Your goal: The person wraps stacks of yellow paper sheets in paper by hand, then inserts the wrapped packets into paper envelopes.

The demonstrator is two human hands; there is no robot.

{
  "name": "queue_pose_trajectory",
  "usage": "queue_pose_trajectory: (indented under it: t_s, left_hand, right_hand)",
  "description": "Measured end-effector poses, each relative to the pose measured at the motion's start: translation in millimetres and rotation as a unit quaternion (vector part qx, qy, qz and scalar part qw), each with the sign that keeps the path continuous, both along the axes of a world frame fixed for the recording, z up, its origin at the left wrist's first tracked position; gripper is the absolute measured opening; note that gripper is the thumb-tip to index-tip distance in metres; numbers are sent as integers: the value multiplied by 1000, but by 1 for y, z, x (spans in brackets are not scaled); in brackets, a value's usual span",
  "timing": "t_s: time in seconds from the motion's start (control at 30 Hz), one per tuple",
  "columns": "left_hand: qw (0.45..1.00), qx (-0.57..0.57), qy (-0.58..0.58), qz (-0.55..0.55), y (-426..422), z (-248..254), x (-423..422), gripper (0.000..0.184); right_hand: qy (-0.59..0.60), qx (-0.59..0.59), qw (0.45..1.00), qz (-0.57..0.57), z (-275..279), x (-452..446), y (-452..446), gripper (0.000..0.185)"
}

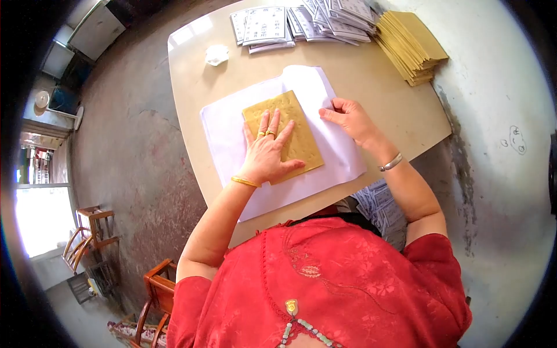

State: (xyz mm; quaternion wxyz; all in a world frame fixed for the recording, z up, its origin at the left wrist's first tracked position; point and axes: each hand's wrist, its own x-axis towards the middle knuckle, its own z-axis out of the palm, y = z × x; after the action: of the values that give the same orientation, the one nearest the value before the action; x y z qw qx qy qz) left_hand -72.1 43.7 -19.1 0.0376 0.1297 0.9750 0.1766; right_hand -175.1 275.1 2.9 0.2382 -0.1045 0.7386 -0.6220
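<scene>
A yellow-brown packet (301,148) lies at a slant on a large white paper sheet (226,139) at the table's near side. My left hand (268,148) rests flat on the packet with its fingers spread, rings on one finger. At the sheet's right side, my right hand (348,120) pinches the paper edge between thumb and fingers. The right part of the sheet is lifted and curls near its top. The packet's underside is hidden.
White printed packets (267,26) lie along the table's far edge, beside a stack of yellow-brown paper (412,46). A small crumpled white item (217,55) sits at the far left. More printed packets (380,211) are below the table's near edge. Wooden chairs (159,290) stand left.
</scene>
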Motion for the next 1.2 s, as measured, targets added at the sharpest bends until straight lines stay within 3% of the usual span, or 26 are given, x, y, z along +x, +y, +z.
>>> queue_pose_trajectory:
  t_s: [0.1, 0.2, 0.23, 0.27, 0.37, 0.43, 0.53, 0.57, 0.63, 0.7, 0.83, 0.93, 1.03, 1.2]
  left_hand:
    - [1000, -3, 2, -6, -1, -1, -1, 102]
    - [1000, 14, 9, -7, -2, -7, -2, 95]
    - [999, 33, -3, -7, -4, -6, -2, 89]
    - [998, 53, -15, -7, -7, -3, -3, 83]
    - [987, 157, -10, 12, -20, -7, -8, 67]
    - [960, 274, 29, 53, -28, -21, -11, 60]
    - [875, 453, 79, 154, -18, -21, -1, 62]
    - [892, 420, 94, 141, -15, -15, 1, 66]
    - [961, 240, 113, 82, -11, -8, 6, 66]
    - [992, 81, 99, 19, -13, -13, 6, 64]
    - [997, 12, 72, 25, -12, -21, 6, 61]
    - [996, 5, 82, 31, -10, -21, 6, 60]
    - [996, 4, 77, 38, -8, -20, 6, 63]
    - [996, -4, 72, 46, -9, -27, 4, 70]
  right_hand:
    - [44, 32, 997, 49, 7, 8, -18, 23]
    - [73, -13, 997, 36, -5, 26, -38, 26]
    - [93, -41, 992, 81, -14, 28, -41, 29]
    - [158, -22, 983, 93, -20, 35, -41, 32]
    - [391, 145, 896, 152, -23, 53, -37, 42]
    - [510, 252, 805, 168, -31, 65, -37, 51]
    - [507, 335, 776, 169, -34, 76, -40, 62]
    - [508, 347, 770, 169, -34, 78, -41, 63]
    - [510, 372, 757, 169, -35, 80, -42, 64]
    - [502, 363, 766, 170, -33, 82, -40, 68]
    - [449, 374, 784, 208, -17, 114, -24, 78]
    - [386, 295, 837, 252, -8, 149, 2, 82]
    - [357, 244, 851, 297, -6, 150, 20, 79]
    - [455, 289, 812, 226, -15, 75, -3, 64]
